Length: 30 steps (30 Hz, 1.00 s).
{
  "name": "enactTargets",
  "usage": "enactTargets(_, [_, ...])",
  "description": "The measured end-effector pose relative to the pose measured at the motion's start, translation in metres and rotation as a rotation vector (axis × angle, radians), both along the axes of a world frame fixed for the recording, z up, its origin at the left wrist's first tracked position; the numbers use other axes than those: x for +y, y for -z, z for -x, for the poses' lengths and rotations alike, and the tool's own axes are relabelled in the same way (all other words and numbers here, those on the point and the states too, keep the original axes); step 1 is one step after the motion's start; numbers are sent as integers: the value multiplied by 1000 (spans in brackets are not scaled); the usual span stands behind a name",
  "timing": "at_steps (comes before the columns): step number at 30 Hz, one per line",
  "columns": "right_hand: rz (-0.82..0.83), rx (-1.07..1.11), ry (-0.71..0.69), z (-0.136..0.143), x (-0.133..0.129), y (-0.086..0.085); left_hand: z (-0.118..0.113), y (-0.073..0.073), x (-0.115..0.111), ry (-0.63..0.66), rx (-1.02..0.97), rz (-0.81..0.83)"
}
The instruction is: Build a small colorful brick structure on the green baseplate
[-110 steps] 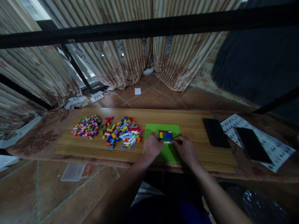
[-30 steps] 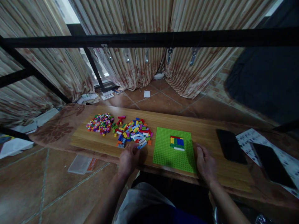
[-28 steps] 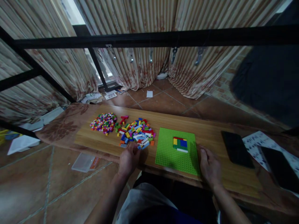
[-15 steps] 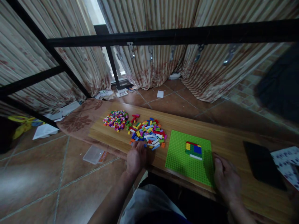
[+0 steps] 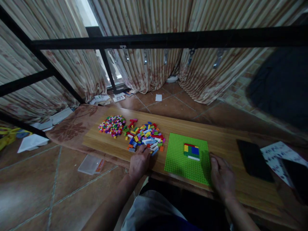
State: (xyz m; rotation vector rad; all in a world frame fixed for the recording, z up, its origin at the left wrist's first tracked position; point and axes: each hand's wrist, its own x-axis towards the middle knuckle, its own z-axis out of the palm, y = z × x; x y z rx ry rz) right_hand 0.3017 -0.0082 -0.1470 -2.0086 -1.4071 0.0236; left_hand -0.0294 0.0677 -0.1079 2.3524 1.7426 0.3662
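Observation:
My left hand [image 5: 139, 163] reaches down to the near edge of a pile of mixed toy bricks [image 5: 146, 134], its fingers curled together and their tips hidden; whatever they pinch I cannot make out. A green studded baseplate [image 5: 176, 165] lies flat to the right of the pile. On it sits a small patch of joined bricks [image 5: 192, 150] in red, yellow, green and blue, with a white brick [image 5: 193, 158] along its near side. My right hand [image 5: 222, 175] is closed at the baseplate's right edge, thumb uppermost.
Smaller colourful pieces [image 5: 112, 125] form a heap at the left of the wooden board [image 5: 101, 146]. A black flat object [image 5: 254, 160] and a printed sheet [image 5: 276, 157] lie on the right. A clear plastic box [image 5: 90, 164] rests on the tiled floor. Black rails [image 5: 154, 41] cross beyond.
My left hand has shifted slightly over the pile's near edge, and its fingers have moved among the bricks. My right hand stays at the baseplate. The whole view has swung slightly right.

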Motion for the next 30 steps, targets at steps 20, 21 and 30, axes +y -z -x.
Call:
enactTargets(20, [-139, 83, -31, 3, 4, 0, -122, -3, 1, 483, 79, -2])
enactTargets(21, [-142, 86, -32, 4, 4, 0, -123, 0, 1, 483, 90, -13])
enactTargets(30, [-158, 59, -37, 3, 4, 2, -130, 7, 2, 478, 110, -82])
